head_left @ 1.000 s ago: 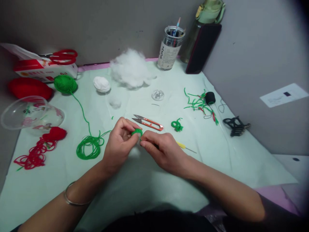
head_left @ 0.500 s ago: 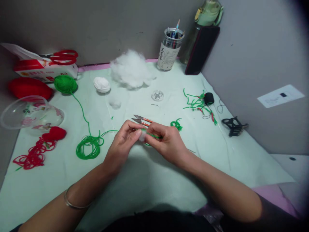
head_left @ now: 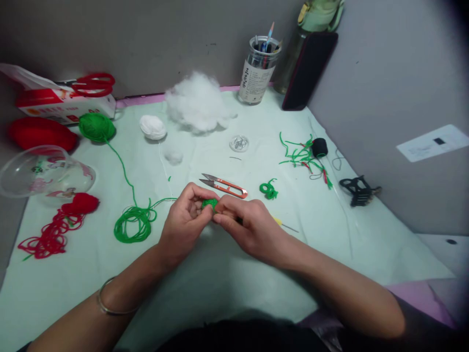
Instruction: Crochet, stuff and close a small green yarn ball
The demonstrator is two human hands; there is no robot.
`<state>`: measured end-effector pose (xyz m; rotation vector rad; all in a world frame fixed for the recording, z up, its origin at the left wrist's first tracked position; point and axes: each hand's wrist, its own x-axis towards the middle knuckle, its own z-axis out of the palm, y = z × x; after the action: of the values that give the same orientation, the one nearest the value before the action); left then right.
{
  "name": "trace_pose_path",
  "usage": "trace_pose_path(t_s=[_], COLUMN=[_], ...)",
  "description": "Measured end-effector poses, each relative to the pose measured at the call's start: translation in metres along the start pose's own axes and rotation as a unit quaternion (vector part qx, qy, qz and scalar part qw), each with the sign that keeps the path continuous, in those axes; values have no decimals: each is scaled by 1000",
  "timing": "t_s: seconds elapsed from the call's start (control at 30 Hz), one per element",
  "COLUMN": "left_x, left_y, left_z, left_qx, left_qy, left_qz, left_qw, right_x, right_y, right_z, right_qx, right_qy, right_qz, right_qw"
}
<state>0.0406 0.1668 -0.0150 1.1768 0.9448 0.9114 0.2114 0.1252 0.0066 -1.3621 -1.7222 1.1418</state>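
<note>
Between my two hands is a small green crocheted piece (head_left: pixel 209 203), mostly covered by fingers. My left hand (head_left: pixel 185 215) pinches its left side with thumb and fingers. My right hand (head_left: pixel 249 222) is closed at its right edge, fingertips pressed to it; whatever else lies inside that hand is hidden. A strand of green yarn runs from my left hand to a loose coil (head_left: pixel 132 224) on the left. Just beyond my fingers lie orange thread snips (head_left: pixel 227 187). Partly behind my right hand is a yellow-handled tool (head_left: pixel 278 221) with a thin metal shaft.
Behind are white stuffing (head_left: pixel 198 102), a white yarn ball (head_left: pixel 153 127), a green yarn ball (head_left: pixel 97 127) and a small clear dish (head_left: pixel 239 143). Red yarn (head_left: pixel 46 234) and a plastic cup (head_left: pixel 80 178) lie left. Green scraps (head_left: pixel 298 155) and a black claw clip (head_left: pixel 359 190) sit right.
Half a second ago white stuffing showed between my fingertips and my right hand was raised over the snips. Now the green piece faces up, and the snips show whole again.
</note>
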Motion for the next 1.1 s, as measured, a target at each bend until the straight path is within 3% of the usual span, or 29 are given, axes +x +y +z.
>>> trace_pose_path(t_s=[0.13, 0.23, 0.33, 0.4, 0.47, 0.57, 0.67, 0.73, 0.8, 0.97, 1.1], left_x=[-1, -2, -3, -4, -5, -5, -5, -4, -5, -5, -6], left_y=[-1, -2, -2, -2, -4, -7, -8, -8, -8, -10, -8], left_z=[1, 1, 0, -1, -2, -5, -5, -4, -3, 0, 2], left_qx=[-15, -45, -43, -37, -38, -37, -40, -45, -52, -86, -132], left_qy=[18, 10, 6, 9, 19, 39, 37, 34, 32, 13, -7], left_qz=[0, -11, -12, -12, -11, 5, 12, 2, -15, -64, -109], left_qw=[1000, 999, 999, 999, 999, 999, 998, 998, 998, 994, 985], right_x=[2, 3, 2, 1, 1, 4, 6, 8, 8, 9, 10], right_y=[3, 2, -4, -7, -7, 1, 14, 20, 21, 16, 15], right_z=[2, -5, -14, -17, -17, -11, -3, 0, 2, 3, 1], right_qx=[-70, -103, 17, 159, 233, 120, -56, -93, -84, -2, 53], right_qy=[22, 92, 93, 45, 29, 81, 83, 71, 75, 67, 61], right_qz=[-72, -127, -143, -109, -53, -27, -82, -109, -103, 16, 61], right_qw=[995, 982, 985, 980, 970, 989, 992, 987, 988, 998, 995])
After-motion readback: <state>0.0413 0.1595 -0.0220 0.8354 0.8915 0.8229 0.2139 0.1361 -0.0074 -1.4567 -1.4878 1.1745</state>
